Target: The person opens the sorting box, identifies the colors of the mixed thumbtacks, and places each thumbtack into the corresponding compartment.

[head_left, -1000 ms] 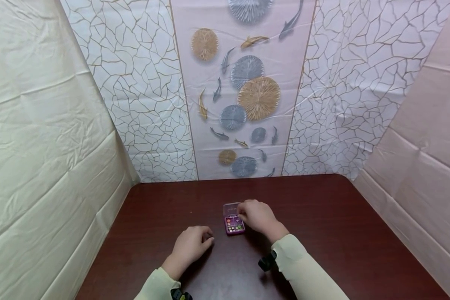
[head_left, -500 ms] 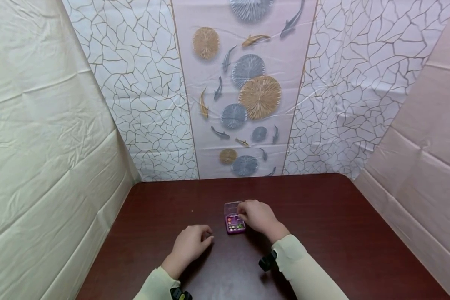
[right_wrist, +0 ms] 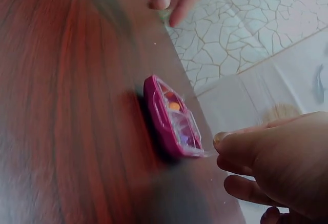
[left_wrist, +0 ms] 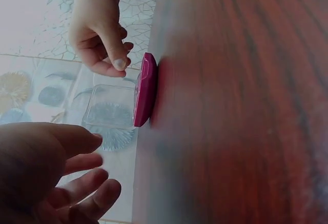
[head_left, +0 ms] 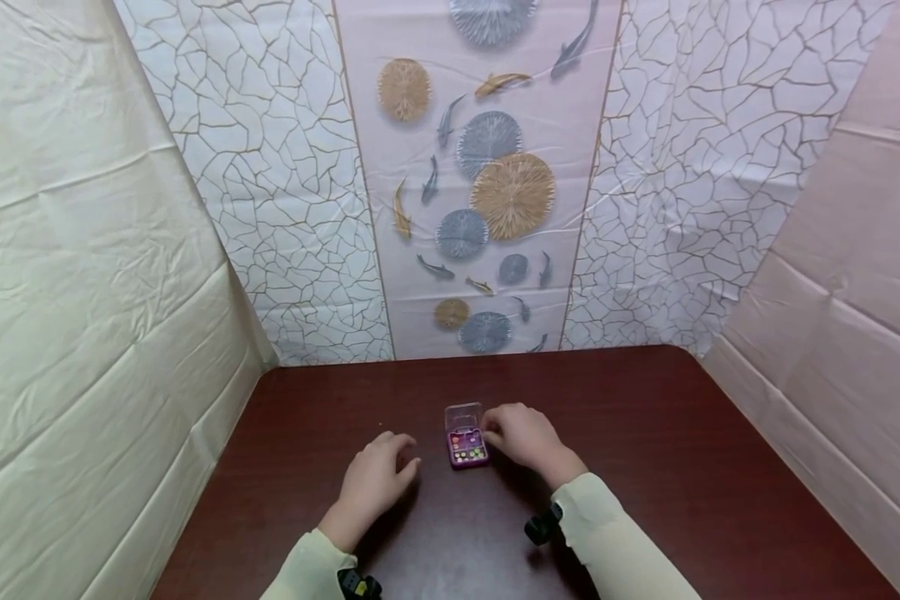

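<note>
A magenta pill box (head_left: 468,457) lies on the table with its clear lid (head_left: 463,416) raised. Small orange, white and green pills (head_left: 468,455) sit in its compartments. Just right of the box, my right hand (head_left: 522,435) hovers with loosely bent fingers; no object shows between thumb and fingertips in the right wrist view. To the left of the box is my left hand (head_left: 375,477), apart from it, its thumb and fingers spread and holding nothing. The left wrist view shows the box (left_wrist: 146,90) edge-on between both hands.
A dark red-brown wooden table (head_left: 330,400) spreads under both arms. A tiny pale speck (head_left: 380,424) lies on it, left of the box. Patterned cloth (head_left: 487,208) hangs behind the table, and plain cream cloth (head_left: 120,333) hangs at its sides.
My right hand has drawn back from over the box's compartments to its right side. My left hand has lifted slightly, moved a little left and spread its fingers wider. The box stays put.
</note>
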